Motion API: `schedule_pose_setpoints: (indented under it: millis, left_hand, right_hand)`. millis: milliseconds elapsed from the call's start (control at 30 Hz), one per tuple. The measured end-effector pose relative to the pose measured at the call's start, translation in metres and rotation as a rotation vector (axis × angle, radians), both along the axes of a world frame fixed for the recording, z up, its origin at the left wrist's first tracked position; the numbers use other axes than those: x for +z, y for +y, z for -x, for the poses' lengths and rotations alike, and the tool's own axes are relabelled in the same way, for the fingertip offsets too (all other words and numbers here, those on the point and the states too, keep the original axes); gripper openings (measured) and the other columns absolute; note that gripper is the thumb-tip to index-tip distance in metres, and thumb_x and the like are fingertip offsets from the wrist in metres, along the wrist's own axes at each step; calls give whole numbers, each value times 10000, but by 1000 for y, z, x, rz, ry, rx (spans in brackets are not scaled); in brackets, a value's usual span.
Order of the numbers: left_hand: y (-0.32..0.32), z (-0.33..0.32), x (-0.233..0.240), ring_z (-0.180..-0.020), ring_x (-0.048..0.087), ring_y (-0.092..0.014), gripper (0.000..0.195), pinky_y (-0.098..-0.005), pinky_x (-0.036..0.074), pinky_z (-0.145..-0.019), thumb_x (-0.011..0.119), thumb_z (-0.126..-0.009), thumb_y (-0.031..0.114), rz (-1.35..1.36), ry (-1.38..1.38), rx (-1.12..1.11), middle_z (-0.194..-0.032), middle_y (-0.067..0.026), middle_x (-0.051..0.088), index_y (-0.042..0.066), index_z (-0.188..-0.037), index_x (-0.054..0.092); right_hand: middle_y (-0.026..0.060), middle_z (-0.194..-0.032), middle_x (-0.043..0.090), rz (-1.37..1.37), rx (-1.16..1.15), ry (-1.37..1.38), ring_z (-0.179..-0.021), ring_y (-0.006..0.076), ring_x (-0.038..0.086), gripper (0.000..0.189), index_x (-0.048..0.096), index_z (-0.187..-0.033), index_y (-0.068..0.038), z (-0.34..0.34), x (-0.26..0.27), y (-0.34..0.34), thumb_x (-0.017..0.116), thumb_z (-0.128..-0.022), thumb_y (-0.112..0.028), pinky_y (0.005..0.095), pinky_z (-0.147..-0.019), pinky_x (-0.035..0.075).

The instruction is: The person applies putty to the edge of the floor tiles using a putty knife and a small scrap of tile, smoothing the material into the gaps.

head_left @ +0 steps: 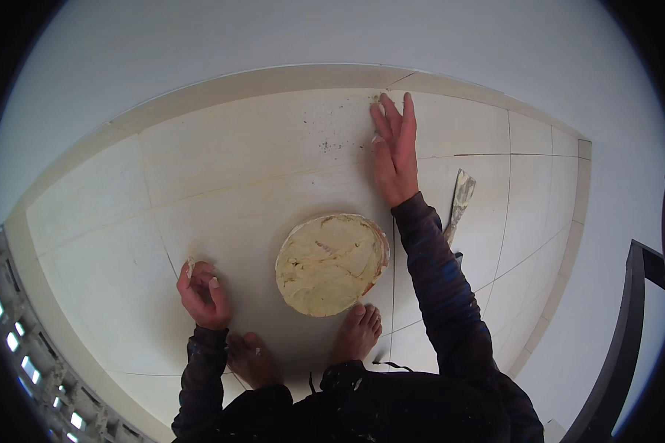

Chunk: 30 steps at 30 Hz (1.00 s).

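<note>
My right hand (396,158) reaches over the tiled floor with its fingers apart and holds nothing that I can see. Its fingertips are close to the foot of the tile skirting (332,76), near a joint. My left hand (205,296) hovers at the left with loosely curled fingers and a gap at the thumb. Pale paste clings to one of its fingers. Between my arms sits a round tub (384,243) filled with cream-coloured paste (330,268), its surface uneven. A paste-smeared putty knife (461,196) lies right of my right forearm, its handle end partly hidden.
Dark crumbs (332,145) are scattered on the floor left of my right hand. My bare feet (357,332) are just behind the tub. White wall (310,33) rises beyond the skirting. Openwork blocks (31,338) line the left, and a dark frame (615,343) stands at the right.
</note>
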State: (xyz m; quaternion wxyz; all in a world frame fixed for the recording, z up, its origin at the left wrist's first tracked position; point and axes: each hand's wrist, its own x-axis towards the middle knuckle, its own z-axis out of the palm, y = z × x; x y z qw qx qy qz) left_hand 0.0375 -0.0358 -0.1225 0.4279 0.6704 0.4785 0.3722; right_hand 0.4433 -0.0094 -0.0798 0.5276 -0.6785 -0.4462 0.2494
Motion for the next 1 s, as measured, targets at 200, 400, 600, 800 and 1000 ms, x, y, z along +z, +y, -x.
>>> schedule_pose_setpoints:
  millis: [200,400,600,800,1000]
  left_hand:
    - [0,-1,3,-737,510,-96,546,-246,464,-664,536,-1006,138,43,-22,13,-1121,-153,591,-15,-1482,317]
    - [2,-1,1,-738,509,-98,547,-253,463,-676,537,-1007,140,-8,-5,-9,-1120,-153,591,-9,-1485,316]
    - [0,1,2,-741,509,-96,552,-248,462,-670,541,-1009,151,36,-19,5,-1128,-156,592,-10,-1486,313]
    - [-1,3,-2,-737,514,-94,553,-241,461,-665,544,-1007,155,30,-7,12,-1130,-157,594,-15,-1482,317]
    - [1,3,-7,-724,518,-93,553,-241,463,-661,548,-1008,168,-11,27,-3,-1119,-151,597,-18,-1478,324]
  right_hand:
    - [168,-1304,634,68,-181,-134,-1054,245,669,676,150,-1581,-22,-21,3,-14,444,-973,14,338,-889,516]
    - [89,-928,745,263,-224,-281,-749,151,649,291,648,-1217,22,-41,1,-7,645,-969,-129,295,-709,529]
    - [102,-776,694,678,-23,-418,-664,209,621,155,731,-1024,-28,-18,22,4,742,-895,-114,328,-678,522]
    - [116,-1038,679,268,-159,-333,-870,253,625,332,674,-1199,-74,-17,34,-43,712,-870,-73,371,-794,515]
    - [173,-1105,611,654,-586,-807,-960,284,608,621,480,-1384,25,-27,7,-176,765,-875,-188,377,-866,507]
